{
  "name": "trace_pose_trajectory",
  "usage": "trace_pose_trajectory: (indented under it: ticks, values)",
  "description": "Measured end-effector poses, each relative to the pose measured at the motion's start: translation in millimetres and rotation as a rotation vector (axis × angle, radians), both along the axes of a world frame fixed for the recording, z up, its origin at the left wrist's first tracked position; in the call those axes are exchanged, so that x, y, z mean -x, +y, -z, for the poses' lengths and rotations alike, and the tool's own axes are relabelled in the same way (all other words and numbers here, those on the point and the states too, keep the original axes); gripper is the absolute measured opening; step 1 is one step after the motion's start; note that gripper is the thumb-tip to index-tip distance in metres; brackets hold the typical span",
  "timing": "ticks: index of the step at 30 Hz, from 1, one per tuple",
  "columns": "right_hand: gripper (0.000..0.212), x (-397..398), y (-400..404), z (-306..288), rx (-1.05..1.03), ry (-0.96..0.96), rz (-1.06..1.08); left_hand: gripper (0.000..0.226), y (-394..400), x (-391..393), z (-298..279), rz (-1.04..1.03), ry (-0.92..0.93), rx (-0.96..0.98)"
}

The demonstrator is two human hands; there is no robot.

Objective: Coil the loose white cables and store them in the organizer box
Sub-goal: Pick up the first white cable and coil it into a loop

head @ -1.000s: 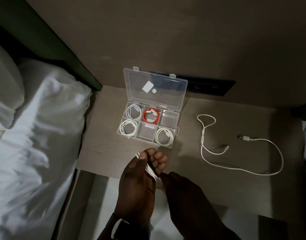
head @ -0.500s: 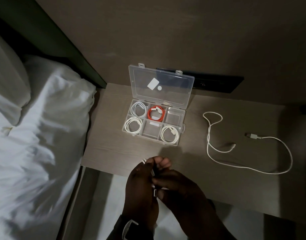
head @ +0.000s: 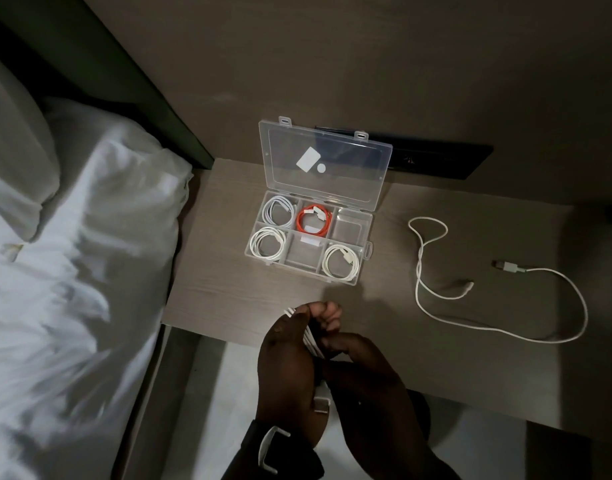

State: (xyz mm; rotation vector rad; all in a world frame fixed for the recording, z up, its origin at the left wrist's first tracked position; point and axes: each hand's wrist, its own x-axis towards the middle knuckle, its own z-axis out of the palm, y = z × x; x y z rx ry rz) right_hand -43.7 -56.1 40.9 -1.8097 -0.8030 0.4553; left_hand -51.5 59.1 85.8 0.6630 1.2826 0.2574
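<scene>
Change: both hands have closed together over the white cable since a second ago; the right hand [head: 363,372] now sits against the left hand [head: 289,362], where earlier it hung lower and apart.
Fingers: left ones clamped on the white cable bundle [head: 309,336], whose loops poke out past the knuckles; right ones pinch the same bundle from the side, a plug end [head: 321,403] dangling below.
Meaning: coiling looks nearly finished; storing it likely comes next.
Organizer box [head: 363,249]: lid open, on the counter just beyond the hands; three white coils and one orange coil [head: 314,220] fill four compartments, with two seemingly free.
Loose cable [head: 505,327]: uncoiled, sprawled well right of the box.
Counter [head: 221,271]: pale wood grain, dimly lit.
Room: bed [head: 72,271] with white sheets left; dark outlet strip [head: 443,161] on the wall.
</scene>
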Motion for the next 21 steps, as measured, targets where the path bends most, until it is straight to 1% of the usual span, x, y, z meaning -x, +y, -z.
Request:
trace_pose_trajectory:
  ticks: [1, 2, 4, 6, 8, 10, 11, 12, 14, 15, 18, 21]
  values:
    - [0.036, -4, -2, 0, -0.023, 0.096, 0.023, 0.027, 0, 0, -1, -0.003, 0.002, 0.01]
    - [0.044, -6, -3, 0, -0.067, 0.286, 0.039, 0.027, -1, 0, -1, -0.006, 0.0, 0.019]
    - [0.041, -8, -5, 1, -0.161, 0.533, 0.0, 0.028, -1, 1, -2, -0.028, -0.02, 0.03]
    - [0.033, -10, -3, -2, -0.16, 0.484, 0.021, 0.026, -1, 2, -3, -0.066, -0.071, 0.076]
    - [0.019, -9, -5, 1, -0.165, 0.331, -0.03, 0.024, -1, 5, -4, -0.09, -0.12, 0.145]
    - [0.018, -13, -1, 6, -0.127, 0.188, 0.01, 0.022, 1, 8, -3, -0.105, -0.157, 0.208]
    - [0.014, -14, -2, 9, -0.126, 0.18, -0.009, 0.022, 3, 10, -1, -0.106, -0.171, 0.232]
    - [0.01, -14, -1, 9, -0.13, 0.236, -0.019, 0.022, 5, 11, 1, -0.112, -0.185, 0.257]
    - [0.014, -17, 0, 7, -0.142, 0.291, -0.044, 0.022, 7, 15, 4, -0.137, -0.23, 0.318]
    - [0.014, -19, 1, 8, -0.123, 0.271, -0.051, 0.023, 8, 16, 6, -0.145, -0.262, 0.354]
    - [0.007, -25, 7, 6, -0.049, 0.121, -0.07, 0.023, 5, 20, 13, -0.173, -0.357, 0.437]
    - [0.009, -23, 12, 4, 0.025, -0.044, -0.074, 0.024, 4, 18, 16, -0.208, -0.369, 0.418]
